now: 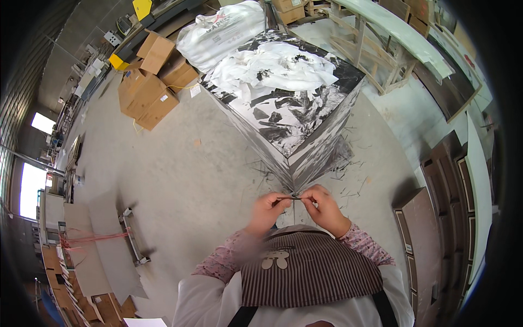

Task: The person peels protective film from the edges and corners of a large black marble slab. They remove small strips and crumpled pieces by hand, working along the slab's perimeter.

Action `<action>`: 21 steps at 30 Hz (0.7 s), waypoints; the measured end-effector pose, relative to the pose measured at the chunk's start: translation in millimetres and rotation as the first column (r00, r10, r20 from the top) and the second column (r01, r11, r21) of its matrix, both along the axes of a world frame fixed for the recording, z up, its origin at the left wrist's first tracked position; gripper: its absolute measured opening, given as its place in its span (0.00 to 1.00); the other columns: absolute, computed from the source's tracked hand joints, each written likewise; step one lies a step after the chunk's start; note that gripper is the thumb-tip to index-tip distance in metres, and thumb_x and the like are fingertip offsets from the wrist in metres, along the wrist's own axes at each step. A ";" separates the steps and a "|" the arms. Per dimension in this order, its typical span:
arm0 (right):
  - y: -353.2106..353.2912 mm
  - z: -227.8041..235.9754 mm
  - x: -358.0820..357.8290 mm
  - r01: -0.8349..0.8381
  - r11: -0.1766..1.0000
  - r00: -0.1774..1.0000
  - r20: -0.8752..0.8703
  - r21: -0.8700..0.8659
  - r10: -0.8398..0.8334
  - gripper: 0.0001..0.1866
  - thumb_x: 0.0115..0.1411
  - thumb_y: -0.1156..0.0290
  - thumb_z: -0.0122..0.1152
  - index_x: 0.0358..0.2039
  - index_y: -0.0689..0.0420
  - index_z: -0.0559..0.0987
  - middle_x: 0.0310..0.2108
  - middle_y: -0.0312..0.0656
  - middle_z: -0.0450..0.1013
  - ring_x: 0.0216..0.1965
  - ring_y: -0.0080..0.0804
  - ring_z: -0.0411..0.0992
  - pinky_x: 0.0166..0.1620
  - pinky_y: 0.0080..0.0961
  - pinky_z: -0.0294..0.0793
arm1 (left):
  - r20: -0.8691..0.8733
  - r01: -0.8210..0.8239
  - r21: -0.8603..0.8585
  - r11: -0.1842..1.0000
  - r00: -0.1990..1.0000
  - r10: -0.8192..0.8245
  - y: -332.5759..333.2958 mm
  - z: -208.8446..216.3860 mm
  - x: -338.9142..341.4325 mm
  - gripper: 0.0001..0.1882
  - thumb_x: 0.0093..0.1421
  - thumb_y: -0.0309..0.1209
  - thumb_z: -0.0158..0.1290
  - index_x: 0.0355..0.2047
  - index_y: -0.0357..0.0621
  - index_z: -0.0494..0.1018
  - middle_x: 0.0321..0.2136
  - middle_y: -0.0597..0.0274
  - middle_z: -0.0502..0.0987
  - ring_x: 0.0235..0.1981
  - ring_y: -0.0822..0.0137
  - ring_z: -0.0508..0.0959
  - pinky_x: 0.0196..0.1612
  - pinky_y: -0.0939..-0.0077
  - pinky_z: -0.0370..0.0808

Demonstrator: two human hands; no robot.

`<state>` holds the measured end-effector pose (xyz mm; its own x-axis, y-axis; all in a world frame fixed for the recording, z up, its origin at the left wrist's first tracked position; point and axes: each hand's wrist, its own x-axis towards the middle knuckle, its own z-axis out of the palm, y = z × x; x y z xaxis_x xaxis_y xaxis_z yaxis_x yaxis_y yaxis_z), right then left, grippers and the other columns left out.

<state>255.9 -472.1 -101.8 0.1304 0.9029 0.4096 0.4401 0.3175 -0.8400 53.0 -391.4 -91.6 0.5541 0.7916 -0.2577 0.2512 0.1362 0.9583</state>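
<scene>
My left hand (267, 211) and my right hand (328, 211) meet in front of my apron, each pinching an end of a thin dark strip (295, 198). The strip is small in the picture, and its material cannot be made out. Just beyond it stands a tall box-shaped stand (287, 146) with a black-and-white marbled surface, one corner pointing toward me. A crumpled white cloth or film (272, 66) lies on its top, with dark scraps (275, 116) scattered nearer the corner. Whether the strip touches the stand is unclear.
Dark shreds (348, 163) litter the floor around the stand's foot. Cardboard boxes (147, 98) and a large white sack (223, 32) stand at the back left. Wooden frames (376, 54) are at the back right, brown cabinet-like pieces (422, 240) at the right, and grey panels (103, 240) at the left.
</scene>
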 end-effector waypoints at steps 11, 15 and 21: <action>2.9 28.4 0.4 0.067 0.993 0.997 -0.034 -0.101 -0.070 0.05 0.65 0.77 0.66 0.38 0.61 0.78 0.31 0.42 0.73 0.26 0.28 0.73 0.31 0.25 0.74 | -0.670 0.651 0.614 0.447 0.729 -0.142 2.2 -36.2 -24.8 0.12 0.65 0.33 0.57 0.47 0.45 0.79 0.42 0.56 0.78 0.42 0.53 0.80 0.45 0.56 0.76; 1.2 36.2 -0.7 0.067 0.988 0.995 -0.062 -0.136 -0.076 0.05 0.65 0.78 0.66 0.38 0.61 0.78 0.32 0.40 0.74 0.27 0.25 0.73 0.31 0.23 0.74 | -0.539 0.469 0.765 0.442 0.841 0.040 1.4 -40.4 -22.3 0.08 0.60 0.33 0.57 0.37 0.46 0.79 0.35 0.58 0.79 0.38 0.53 0.80 0.41 0.56 0.76; 1.9 42.2 -3.7 0.132 0.988 0.991 -0.016 -0.074 -0.133 0.06 0.63 0.79 0.68 0.38 0.61 0.79 0.32 0.38 0.74 0.27 0.24 0.73 0.31 0.23 0.74 | -0.604 0.555 0.688 0.468 0.795 -0.054 1.6 -46.0 -32.9 0.07 0.56 0.29 0.54 0.35 0.47 0.79 0.32 0.57 0.78 0.35 0.53 0.81 0.37 0.56 0.77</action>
<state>252.2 -470.2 -59.6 0.2589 0.9042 0.3396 0.4563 0.1953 -0.8681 20.1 -389.8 -137.6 0.8162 0.5679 0.1063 0.5107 -0.7951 0.3272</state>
